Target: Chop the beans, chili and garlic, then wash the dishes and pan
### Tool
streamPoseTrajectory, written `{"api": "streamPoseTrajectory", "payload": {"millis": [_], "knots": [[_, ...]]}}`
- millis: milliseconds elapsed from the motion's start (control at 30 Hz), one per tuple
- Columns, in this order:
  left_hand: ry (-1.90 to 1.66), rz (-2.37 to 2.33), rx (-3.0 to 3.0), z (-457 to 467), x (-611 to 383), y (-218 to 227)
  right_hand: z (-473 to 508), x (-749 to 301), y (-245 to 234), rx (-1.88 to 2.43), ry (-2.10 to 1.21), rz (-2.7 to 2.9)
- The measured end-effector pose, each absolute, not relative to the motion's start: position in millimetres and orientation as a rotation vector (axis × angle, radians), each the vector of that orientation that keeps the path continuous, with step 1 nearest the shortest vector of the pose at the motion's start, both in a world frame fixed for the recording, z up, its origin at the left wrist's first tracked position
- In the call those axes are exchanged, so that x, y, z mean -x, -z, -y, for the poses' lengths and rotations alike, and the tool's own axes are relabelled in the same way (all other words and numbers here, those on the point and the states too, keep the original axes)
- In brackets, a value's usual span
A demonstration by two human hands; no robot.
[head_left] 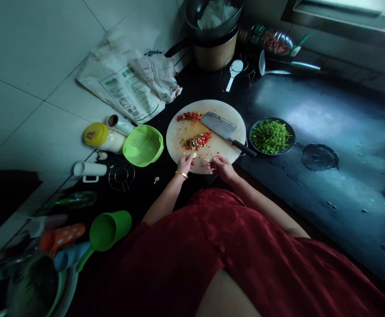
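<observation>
At the near edge of the cutting board (178, 141), the left hand (186, 164) pinches a garlic clove (194, 155), the right hand (223, 167) grips pale peelings (208, 162); a bowl (252, 131) alongside holds chopped greens (271, 136).

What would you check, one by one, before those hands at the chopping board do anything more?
1. Cleaver lies flat on the cutting board, away from both hands: ok.
2. Left hand is at a pale piece near the board's near edge; firm hold: cannot tell.
3. Right hand is beside the left, fingers off the blade: ok.
4. Chopped red pile sits wholly on the board: ok.
5. Bowl of chopped greens is upright beside the board: ok.
</observation>
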State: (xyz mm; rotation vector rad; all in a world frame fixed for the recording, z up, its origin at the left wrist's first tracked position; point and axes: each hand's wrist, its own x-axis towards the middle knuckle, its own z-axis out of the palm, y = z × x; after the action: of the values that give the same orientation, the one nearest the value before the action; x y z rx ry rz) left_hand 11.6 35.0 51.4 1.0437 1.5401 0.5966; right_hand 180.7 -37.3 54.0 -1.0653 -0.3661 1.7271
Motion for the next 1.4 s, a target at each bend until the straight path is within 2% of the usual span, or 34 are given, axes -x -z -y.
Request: {"api": "streamPoseTrajectory", "payload": {"millis": [100,200,367,567,767,1100,1233,1400], "knots": [[-0.605,-1.648,-1.548,-43.8,-6.3,-49.5,42.9,-185.6,-52.3,1.097,-1.720,0.345],[-0.557,-1.562,-1.961,-39.8,-9.4,-51.9,50.8,-190.1,-49.3,1.177,-1.696,0.333],[-0.324,-1.286,-2.257,-21.3,-23.4,-49.4,57.2,-189.5,-43.6,1.275,-1.656,0.316],[-0.444,-1.323,-2.174,-25.9,-25.4,-50.2,40.6,-177.2,-35.6,1.411,-1.495,0.523],[-0.533,-1.221,-2.258,-23.3,-25.2,-58.0,15.9,-168.6,-41.5,1.343,-1.571,0.648],[-0.771,-1.295,-2.103,-18.6,-24.2,-54.1,15.4,-158.6,-42.4,1.398,-1.492,0.580],[-0.792,-1.329,-1.877,-21.0,-25.1,-48.4,14.0,-155.9,-41.9,1.294,-1.504,0.416],[-0.734,-1.240,-1.574,-25.4,-29.1,-43.0,15.6,-156.7,-40.4,1.296,-1.494,0.503]]}}
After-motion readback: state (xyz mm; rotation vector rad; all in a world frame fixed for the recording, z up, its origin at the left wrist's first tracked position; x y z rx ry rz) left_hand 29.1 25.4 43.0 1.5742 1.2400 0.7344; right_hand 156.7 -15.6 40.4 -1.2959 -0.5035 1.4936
